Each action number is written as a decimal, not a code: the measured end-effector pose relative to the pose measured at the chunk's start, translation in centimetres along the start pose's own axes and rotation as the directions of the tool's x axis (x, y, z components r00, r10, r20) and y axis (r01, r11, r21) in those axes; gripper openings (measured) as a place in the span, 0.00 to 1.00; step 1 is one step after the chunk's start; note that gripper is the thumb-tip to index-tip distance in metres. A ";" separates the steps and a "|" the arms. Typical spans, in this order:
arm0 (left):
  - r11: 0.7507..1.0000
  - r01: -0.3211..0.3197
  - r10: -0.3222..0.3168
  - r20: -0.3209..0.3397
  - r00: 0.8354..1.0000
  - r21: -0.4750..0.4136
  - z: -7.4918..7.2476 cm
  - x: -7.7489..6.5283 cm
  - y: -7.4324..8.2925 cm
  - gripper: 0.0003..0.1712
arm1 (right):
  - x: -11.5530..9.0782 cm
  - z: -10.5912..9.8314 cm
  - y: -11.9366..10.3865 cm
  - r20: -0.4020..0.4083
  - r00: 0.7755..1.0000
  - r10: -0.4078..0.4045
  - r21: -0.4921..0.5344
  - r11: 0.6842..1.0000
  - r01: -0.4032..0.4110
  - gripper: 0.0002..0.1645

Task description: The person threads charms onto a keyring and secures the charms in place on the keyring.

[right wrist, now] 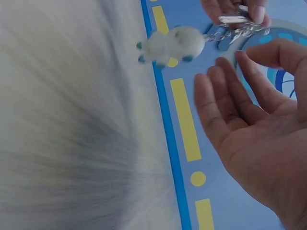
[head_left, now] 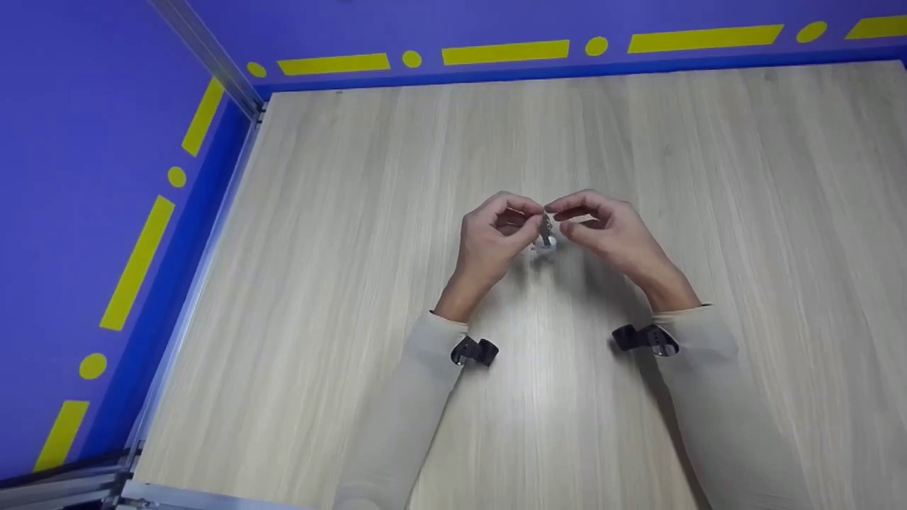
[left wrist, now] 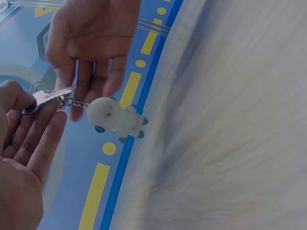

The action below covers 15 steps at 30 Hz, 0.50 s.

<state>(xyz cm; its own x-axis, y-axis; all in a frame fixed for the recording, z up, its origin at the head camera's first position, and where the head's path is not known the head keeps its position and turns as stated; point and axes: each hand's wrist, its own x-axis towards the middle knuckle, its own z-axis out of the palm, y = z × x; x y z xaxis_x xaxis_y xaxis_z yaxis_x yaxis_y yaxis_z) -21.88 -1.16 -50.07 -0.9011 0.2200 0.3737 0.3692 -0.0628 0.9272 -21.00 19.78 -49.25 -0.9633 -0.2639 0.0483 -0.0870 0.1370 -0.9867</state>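
Note:
My left hand (head_left: 490,230) pinches a silver key (left wrist: 53,94) between thumb and forefinger, above the table. Beside that key is a metal split ring (left wrist: 38,83), partly hidden by the fingers. A short chain (left wrist: 76,102) joins the bunch to a small white figure charm (left wrist: 103,113) with blue-green feet and ears, which dangles below the hand. My right hand (head_left: 615,228) is just right of the keys, fingers loosely bent and fingertips close to the left ones. In the right wrist view its fingers (right wrist: 230,88) show apart from the chain, with nothing held.
Beneath both hands spreads a pale wood-grain table (head_left: 340,283). Blue panels with yellow dashes and dots (head_left: 496,51) border its back and left sides, meeting at a metal corner post (head_left: 212,57). Black wrist cameras (head_left: 475,350) sit on both sleeves.

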 end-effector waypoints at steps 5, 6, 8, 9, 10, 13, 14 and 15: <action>1.000 -0.006 0.005 -0.006 1.000 -0.030 -0.2 0.0 0.4 0.05 | 0.2 0.2 0.9 0.167 0.986 0.027 -0.066 0.998 -0.016 0.24; 0.999 -0.006 0.005 -0.006 1.000 -0.034 -0.2 0.0 0.4 0.06 | 0.2 0.2 1.0 0.202 0.979 0.035 -0.077 0.997 -0.019 0.25; 0.999 -0.006 0.006 -0.001 1.000 -0.046 -0.3 0.0 0.5 0.06 | 0.2 0.3 1.3 0.254 0.966 0.052 -0.115 0.993 -0.023 0.25; 0.999 -0.005 0.005 0.000 1.000 -0.048 -0.4 0.0 0.6 0.06 | 0.2 0.3 1.4 0.270 0.961 0.055 -0.137 0.990 -0.018 0.24; 0.999 -0.004 0.004 0.001 1.000 -0.052 -0.5 0.1 0.7 0.06 | 0.2 0.4 1.4 0.276 0.959 0.060 -0.153 0.988 -0.017 0.23; 0.999 -0.002 0.002 0.000 1.000 -0.048 -0.7 0.2 0.7 0.06 | 0.2 0.4 1.5 0.251 0.966 0.070 -0.171 0.985 -0.027 0.17; 0.999 -0.001 0.001 -0.005 1.000 -0.040 -0.8 0.2 0.7 0.06 | 0.2 0.4 1.5 0.231 0.970 0.073 -0.172 0.984 -0.033 0.15; 1.000 0.001 -0.001 -0.009 1.000 -0.031 -0.9 0.2 0.7 0.06 | 0.2 0.4 1.5 0.206 0.976 0.072 -0.180 0.983 -0.034 0.14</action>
<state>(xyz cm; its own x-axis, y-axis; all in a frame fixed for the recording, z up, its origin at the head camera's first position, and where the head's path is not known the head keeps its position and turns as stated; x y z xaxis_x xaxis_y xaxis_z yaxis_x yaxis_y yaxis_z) -22.07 -2.07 -49.34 -0.9035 0.2109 0.3730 0.3614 -0.0926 0.9278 -21.20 19.60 -50.78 -0.8941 -0.4444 -0.0555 -0.0983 0.3157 -0.9438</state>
